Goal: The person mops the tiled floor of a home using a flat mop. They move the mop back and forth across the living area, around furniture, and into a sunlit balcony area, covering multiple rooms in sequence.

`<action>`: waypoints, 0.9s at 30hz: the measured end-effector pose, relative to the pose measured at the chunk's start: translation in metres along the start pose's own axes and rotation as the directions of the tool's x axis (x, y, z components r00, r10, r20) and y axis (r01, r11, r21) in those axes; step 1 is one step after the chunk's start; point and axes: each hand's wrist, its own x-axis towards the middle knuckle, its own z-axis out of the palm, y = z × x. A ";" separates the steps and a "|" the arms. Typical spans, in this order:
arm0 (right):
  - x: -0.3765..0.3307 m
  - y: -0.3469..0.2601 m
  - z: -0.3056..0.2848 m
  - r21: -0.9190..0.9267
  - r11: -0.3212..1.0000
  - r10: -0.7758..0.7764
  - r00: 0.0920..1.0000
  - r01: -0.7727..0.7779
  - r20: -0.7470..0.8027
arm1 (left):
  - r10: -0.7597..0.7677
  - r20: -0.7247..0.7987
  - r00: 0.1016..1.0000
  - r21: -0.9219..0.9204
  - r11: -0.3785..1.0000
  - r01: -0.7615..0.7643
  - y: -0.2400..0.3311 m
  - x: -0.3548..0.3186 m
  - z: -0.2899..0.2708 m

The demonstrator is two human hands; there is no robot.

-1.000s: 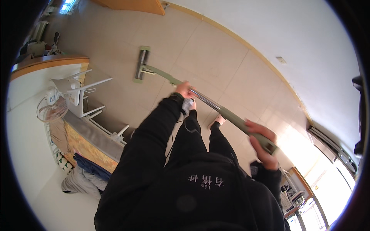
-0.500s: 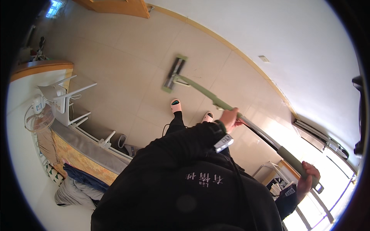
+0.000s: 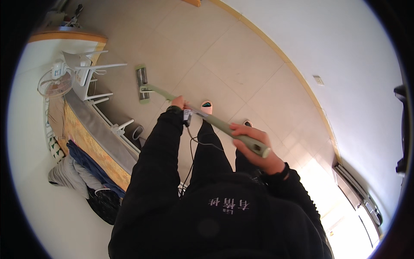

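Note:
A pale green mop [image 3: 219, 124] slants across the view in front of my legs. Its oblong head [image 3: 142, 84] lies on the tiled floor to the left, near the white upturned furniture legs. Closed round the lower part of the pole is my left hand [image 3: 178, 102]. My right hand [image 3: 258, 151] grips the thick end of the handle close to my body, fingers wrapped over its top. A dark cable hangs from my left wrist past my legs.
White folded or upturned chairs [image 3: 92, 67] and a fan [image 3: 57, 80] stand at the left beside a bed [image 3: 101, 144] piled with clothes [image 3: 92, 166]. A white wall [image 3: 340, 52] with a socket [image 3: 318, 80] bounds the right. My slippers [image 3: 207, 107] are on the tiles [image 3: 224, 56].
The mop head has swung left across the floor toward the chairs. Both hands have moved left with the handle, the right one coming in from the far right to before my body.

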 end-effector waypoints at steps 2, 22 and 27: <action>-0.044 -0.002 -0.036 -0.001 0.998 0.067 0.995 -0.067 -0.072 | 0.402 0.309 0.862 0.726 0.486 -0.486 -0.010 -0.028 0.046; -0.152 -0.087 -0.082 -0.264 0.957 -0.134 0.991 0.123 -0.023 | 0.039 0.085 0.996 -0.906 0.419 0.061 0.000 -0.223 0.171; -0.019 -0.046 0.061 -0.226 0.922 -0.196 0.882 0.314 0.428 | 0.037 -0.213 0.976 -0.554 0.819 -0.151 -0.069 -0.148 -0.040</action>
